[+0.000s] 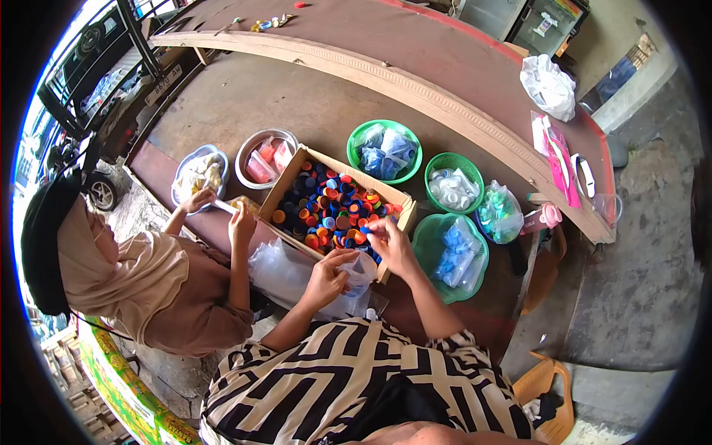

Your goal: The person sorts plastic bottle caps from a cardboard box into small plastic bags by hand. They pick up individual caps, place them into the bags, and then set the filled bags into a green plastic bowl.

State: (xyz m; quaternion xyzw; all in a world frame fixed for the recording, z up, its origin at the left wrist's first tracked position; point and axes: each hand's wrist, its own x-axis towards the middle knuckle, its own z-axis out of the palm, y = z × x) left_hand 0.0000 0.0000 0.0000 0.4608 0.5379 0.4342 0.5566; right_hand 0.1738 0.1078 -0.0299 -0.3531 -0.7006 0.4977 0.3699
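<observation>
My left hand is closed on the edge of a clear plastic bag, which hangs over the near side of a cardboard box. Just above the bag, my right hand pinches a small blue bottle cap. Many loose bottle caps in blue, orange, red and black fill the box between my hands and the far rim. A stack of clear plastic bags lies to the left of my left hand.
At the left, a co-worker holds a small bag. A steel bowl, a pale bowl, green baskets and a light green basin hold bagged caps. A wooden beam crosses the table.
</observation>
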